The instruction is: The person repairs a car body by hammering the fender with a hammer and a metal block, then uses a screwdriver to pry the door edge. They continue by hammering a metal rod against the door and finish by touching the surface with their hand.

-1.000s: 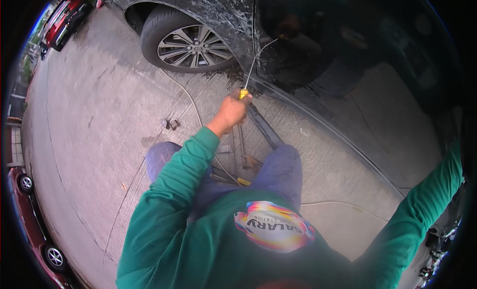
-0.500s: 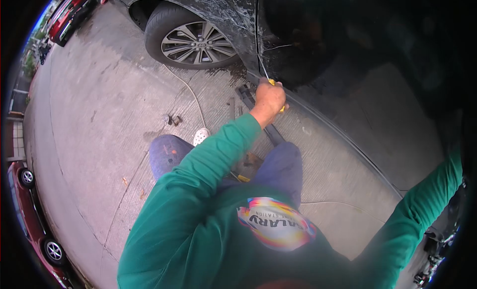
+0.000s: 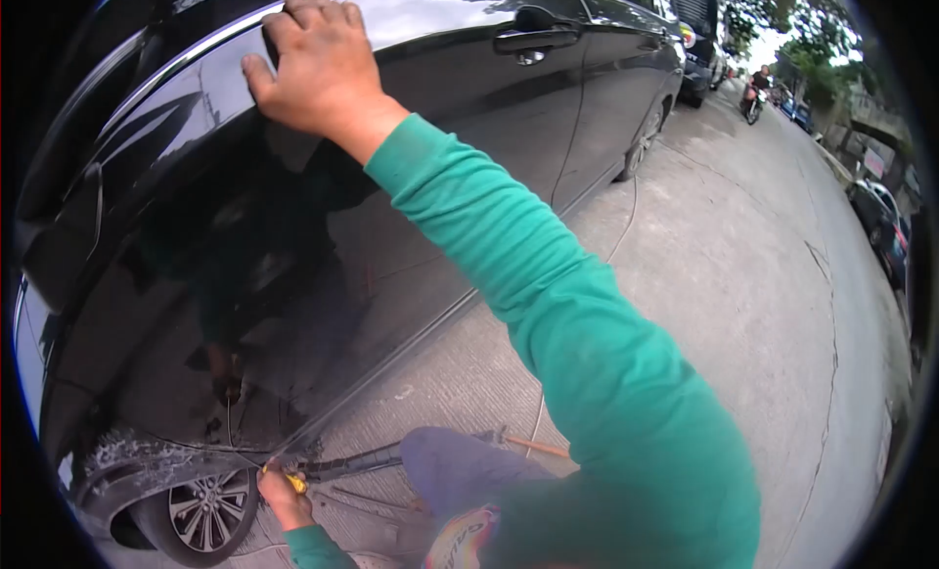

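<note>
My right hand (image 3: 318, 68) is up at the top of the black car door (image 3: 440, 187), fingers curled over the chrome trim at the window line. Low at the bottom left, my left hand (image 3: 281, 500) holds a yellow-handled tool (image 3: 294, 483) with a thin metal rod. The rod's tip reaches the door's lower front corner, just above the front wheel (image 3: 203, 510). My green sleeve crosses the middle of the view.
A long dark bar (image 3: 357, 461) and a wooden-handled tool (image 3: 533, 445) lie on the concrete by my knees. A thin cable (image 3: 626, 222) runs along the ground beside the car. Parked cars (image 3: 880, 222) line the right side; a motorbike rider (image 3: 755, 85) is far up the street.
My head has swung from looking down at the ground and front wheel to looking along the car's side. My right hand has come into view on the door's top edge. My left hand still holds the tool.
</note>
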A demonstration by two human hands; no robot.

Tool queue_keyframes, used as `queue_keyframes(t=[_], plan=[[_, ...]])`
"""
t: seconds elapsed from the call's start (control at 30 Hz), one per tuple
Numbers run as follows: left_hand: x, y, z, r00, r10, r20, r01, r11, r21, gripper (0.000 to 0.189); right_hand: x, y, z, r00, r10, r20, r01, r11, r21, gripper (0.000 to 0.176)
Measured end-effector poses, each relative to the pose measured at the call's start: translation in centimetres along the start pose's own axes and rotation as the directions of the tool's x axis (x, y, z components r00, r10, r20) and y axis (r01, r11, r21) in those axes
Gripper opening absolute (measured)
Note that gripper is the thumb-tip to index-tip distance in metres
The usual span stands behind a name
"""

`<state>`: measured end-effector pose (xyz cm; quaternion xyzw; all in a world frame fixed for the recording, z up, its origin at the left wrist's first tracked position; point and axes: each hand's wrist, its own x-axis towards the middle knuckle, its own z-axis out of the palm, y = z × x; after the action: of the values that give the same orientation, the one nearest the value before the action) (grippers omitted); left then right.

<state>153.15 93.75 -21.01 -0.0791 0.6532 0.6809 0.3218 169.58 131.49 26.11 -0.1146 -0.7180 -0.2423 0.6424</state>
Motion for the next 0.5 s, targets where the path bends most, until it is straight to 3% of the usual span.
queue_keyframes(t=[0.07,0.1,0.17,0.23,0.27,0.33,0.4,0.5], plan=[[0.0,0.6,-4.9,0.988,-0.020,0.155,0.016,0.999,0.031,0.013,-0.4,-0.7,-1.0,0.997,-0.004,-0.077,-0.001,0.998,-0.064,0.048],[0.3,1.5,-6.1,0.989,-0.011,0.148,0.004,0.999,0.045,0.013,-1.4,-2.3,-2.3,0.997,0.022,-0.079,-0.019,0.999,0.040,0.047],[1.2,3.5,-7.8,0.935,-0.158,0.318,0.226,0.955,-0.191,0.014,-5.0,-7.7,-6.2,1.000,-0.010,-0.028,0.019,0.949,0.316,0.050],[-0.6,4.3,-4.4,0.955,-0.133,0.266,0.187,0.963,-0.191,0.015,-12.3,-16.1,-9.9,0.987,-0.119,0.108,0.005,0.697,0.717,0.052],[-0.9,4.5,-2.6,0.971,-0.112,0.211,0.154,0.969,-0.192,0.019,-16.3,-20.4,-12.0,0.968,-0.187,0.168,-0.029,0.579,0.815,0.051],[-0.4,3.6,-1.0,0.972,-0.088,0.216,0.134,0.969,-0.206,0.019,-24.7,-29.6,-13.9,0.968,-0.166,0.186,-0.104,0.412,0.905,0.042],[0.0,2.7,-0.1,0.972,-0.080,0.223,0.131,0.966,-0.225,0.019,-24.9,-32.6,-17.1,0.970,-0.190,0.150,-0.073,0.362,0.929,0.020],[0.6,1.8,0.2,0.975,-0.069,0.213,0.124,0.958,-0.258,0.019,-25.7,-36.4,-16.4,0.932,-0.282,0.227,-0.143,0.288,0.947,0.027]])
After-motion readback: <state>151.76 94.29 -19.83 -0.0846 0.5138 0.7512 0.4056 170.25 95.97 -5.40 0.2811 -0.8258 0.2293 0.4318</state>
